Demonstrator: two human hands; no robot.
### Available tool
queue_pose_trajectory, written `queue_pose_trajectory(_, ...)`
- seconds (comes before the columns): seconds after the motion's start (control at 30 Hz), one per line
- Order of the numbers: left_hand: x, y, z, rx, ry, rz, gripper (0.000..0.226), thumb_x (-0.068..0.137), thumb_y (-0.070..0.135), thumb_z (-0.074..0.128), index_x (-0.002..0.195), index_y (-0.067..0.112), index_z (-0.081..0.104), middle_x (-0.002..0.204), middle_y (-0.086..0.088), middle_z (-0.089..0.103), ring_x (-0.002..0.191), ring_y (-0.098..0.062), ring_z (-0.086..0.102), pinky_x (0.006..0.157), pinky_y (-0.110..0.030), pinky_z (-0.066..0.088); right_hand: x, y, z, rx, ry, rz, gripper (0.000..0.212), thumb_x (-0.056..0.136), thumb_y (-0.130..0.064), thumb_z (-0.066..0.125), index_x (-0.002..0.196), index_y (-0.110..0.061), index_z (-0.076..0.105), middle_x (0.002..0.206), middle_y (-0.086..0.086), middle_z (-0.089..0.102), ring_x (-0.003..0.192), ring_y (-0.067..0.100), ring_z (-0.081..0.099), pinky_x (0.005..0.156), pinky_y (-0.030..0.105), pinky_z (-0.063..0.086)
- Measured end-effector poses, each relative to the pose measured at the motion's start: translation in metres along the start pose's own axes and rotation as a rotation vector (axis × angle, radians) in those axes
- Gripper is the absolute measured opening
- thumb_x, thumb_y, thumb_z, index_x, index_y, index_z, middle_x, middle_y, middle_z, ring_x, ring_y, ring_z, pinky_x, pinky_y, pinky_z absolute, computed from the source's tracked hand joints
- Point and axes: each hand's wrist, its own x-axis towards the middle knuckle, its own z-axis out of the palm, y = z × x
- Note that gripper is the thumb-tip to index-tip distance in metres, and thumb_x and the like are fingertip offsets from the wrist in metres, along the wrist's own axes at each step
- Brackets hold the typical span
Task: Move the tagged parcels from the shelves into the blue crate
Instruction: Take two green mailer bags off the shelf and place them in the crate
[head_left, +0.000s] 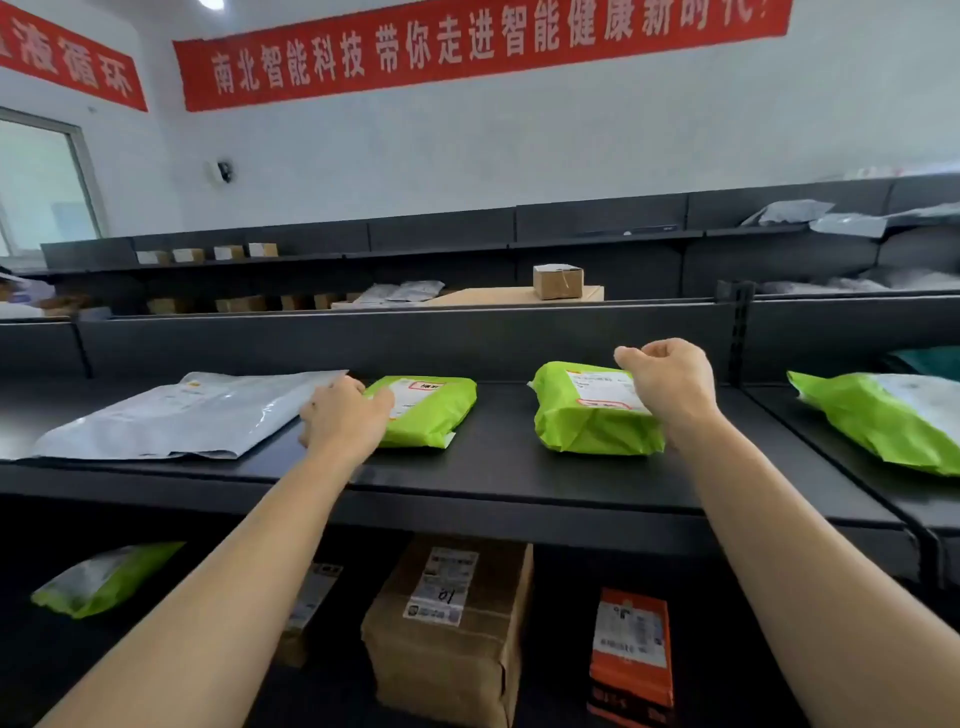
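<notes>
Along the black shelf (493, 483) before me the job looks barely begun, as I judge it: the big grey mailer (171, 415), the right green parcel (883, 421), the middle green parcel (587, 421) and the left green parcel (431, 410) all lie flat on it, and the blue crate is nowhere in view. My left hand (345, 418) rests with fairly straight fingers on the left green parcel's near end, gripping nothing. My right hand (672, 382) hangs curled over the middle one's label; whether it pinches anything I cannot tell. Behind, a white wall (571, 135) carries red banners (467, 47) above more dark shelving; below, a brown carton (452, 623) and an orange packet (631, 644) wait.
</notes>
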Motion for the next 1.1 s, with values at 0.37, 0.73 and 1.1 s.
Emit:
queue_pose_trajectory(0.37,0.033,-0.01,0.014,0.279,-0.188,-0.193,0.047,0.089,0.044,0.038,0.119,0.01,0.054,0.121,-0.017,0.056,0.117,-0.035,0.042,0.09,-0.038,0.029,0.017,0.02,0.0,-0.115,-0.062,0.18,0.021,0.086,-0.024,0.059,0.08,-0.006,0.051,0.071,0.003,0.048,0.062,0.017,0.045,0.053,0.026,0.036)
queue_pose_trajectory(0.73,0.03,-0.011,0.013,-0.101,-0.156,-0.137,0.049,0.084,0.021,0.067,0.12,-0.007,0.05,0.123,-0.022,0.055,0.104,-0.034,0.051,0.08,-0.034,0.04,0.009,0.011,0.016,0.062,-0.05,0.234,0.017,0.091,-0.015,0.058,0.086,-0.001,0.05,0.08,0.006,0.053,0.074,0.021,0.055,0.069,0.033,0.047)
queue_pose_trajectory(1.1,-0.014,0.006,0.017,-0.643,-0.127,0.06,0.012,0.092,0.02,0.056,0.097,0.009,0.053,0.097,-0.004,0.063,0.084,-0.018,0.061,0.071,-0.032,0.05,-0.019,0.003,-0.013,0.396,0.023,0.016,0.016,0.095,-0.019,0.052,0.083,-0.008,0.049,0.097,0.021,0.065,0.086,0.034,0.069,0.078,0.052,0.058)
